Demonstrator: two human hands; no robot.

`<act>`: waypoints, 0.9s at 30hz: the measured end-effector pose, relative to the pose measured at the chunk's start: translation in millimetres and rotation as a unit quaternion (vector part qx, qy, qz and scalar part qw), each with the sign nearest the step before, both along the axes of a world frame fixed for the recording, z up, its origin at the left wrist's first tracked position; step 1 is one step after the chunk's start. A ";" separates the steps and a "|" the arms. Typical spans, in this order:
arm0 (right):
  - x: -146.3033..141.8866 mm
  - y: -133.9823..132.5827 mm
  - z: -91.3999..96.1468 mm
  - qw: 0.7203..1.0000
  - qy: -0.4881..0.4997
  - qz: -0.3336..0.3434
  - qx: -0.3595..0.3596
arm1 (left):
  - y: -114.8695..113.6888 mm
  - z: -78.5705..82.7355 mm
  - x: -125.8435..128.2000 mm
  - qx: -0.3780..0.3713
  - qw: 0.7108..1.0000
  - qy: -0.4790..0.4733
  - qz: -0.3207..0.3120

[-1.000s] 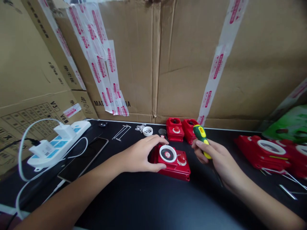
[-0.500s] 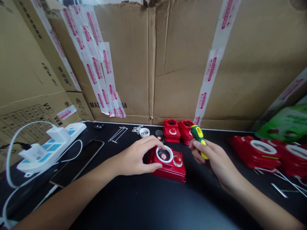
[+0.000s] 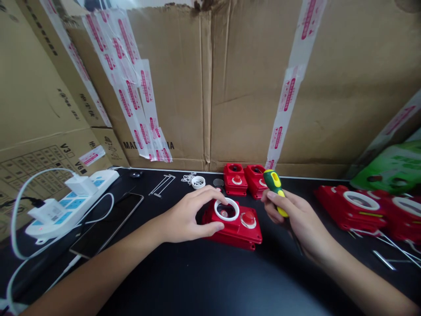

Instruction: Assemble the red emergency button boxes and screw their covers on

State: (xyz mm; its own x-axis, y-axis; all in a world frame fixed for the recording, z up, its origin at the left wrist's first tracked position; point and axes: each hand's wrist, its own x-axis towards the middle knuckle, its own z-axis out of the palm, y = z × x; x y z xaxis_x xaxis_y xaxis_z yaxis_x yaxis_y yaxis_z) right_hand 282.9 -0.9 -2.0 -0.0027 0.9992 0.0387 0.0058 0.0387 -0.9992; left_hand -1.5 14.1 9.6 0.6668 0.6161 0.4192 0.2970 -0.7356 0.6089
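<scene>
A red box (image 3: 233, 239) with a white ring (image 3: 226, 218) around a round dark opening and a red dome-shaped button (image 3: 248, 217) stands on the black table in front of me. My left hand (image 3: 197, 215) grips its left end, thumb at the front and fingertips at the ring. Inside the ring shows part of a dark disc with a red and white label. In my right hand (image 3: 286, 210) is a screwdriver (image 3: 275, 186) with a green and yellow handle. Its handle points up and away, its shaft down toward me, apart from the box.
Behind the box stand two more red boxes (image 3: 235, 180) and a small white cup (image 3: 198, 182) of small parts. More red boxes (image 3: 355, 208) lie at right beside a green bag (image 3: 388, 169). At left are a power strip (image 3: 79, 199) and a phone (image 3: 107, 224). Cardboard walls (image 3: 250, 87) enclose the back.
The red box in my left hand has turned and tilted slightly, its button end shifting right. Less of the label inside the ring shows. My right hand has moved slightly right with the screwdriver.
</scene>
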 end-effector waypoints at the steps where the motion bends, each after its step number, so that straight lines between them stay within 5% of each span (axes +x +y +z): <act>1: -0.1 0.0 0.1 1.000 0.000 -0.002 0.001 | -0.7 0.7 0.6 0.004 1.000 -0.004 -0.002; 9: 9.4 4.9 9.3 0.999 -0.031 -0.008 0.036 | -4.6 7.1 1.2 0.040 0.996 -0.075 -0.015; 16: 14.3 7.5 10.2 0.972 -0.226 0.011 0.064 | -23.7 6.4 15.8 0.077 0.986 -0.148 0.011; 18: 13.6 5.7 9.3 0.939 -0.340 0.016 0.055 | -41.2 -1.7 32.2 0.091 0.982 -0.144 -0.076; 20: 12.3 4.3 9.0 0.876 -0.480 0.028 0.038 | -56.8 -11.4 47.2 0.145 0.971 -0.054 -0.181; 24: 8.9 3.9 6.0 0.747 -0.660 0.075 -0.014 | -68.3 -19.8 57.8 0.243 0.944 0.105 -0.197; 27: 8.4 4.5 1.4 0.711 -0.694 0.105 -0.030 | -64.4 -13.9 52.2 0.251 0.938 0.171 -0.169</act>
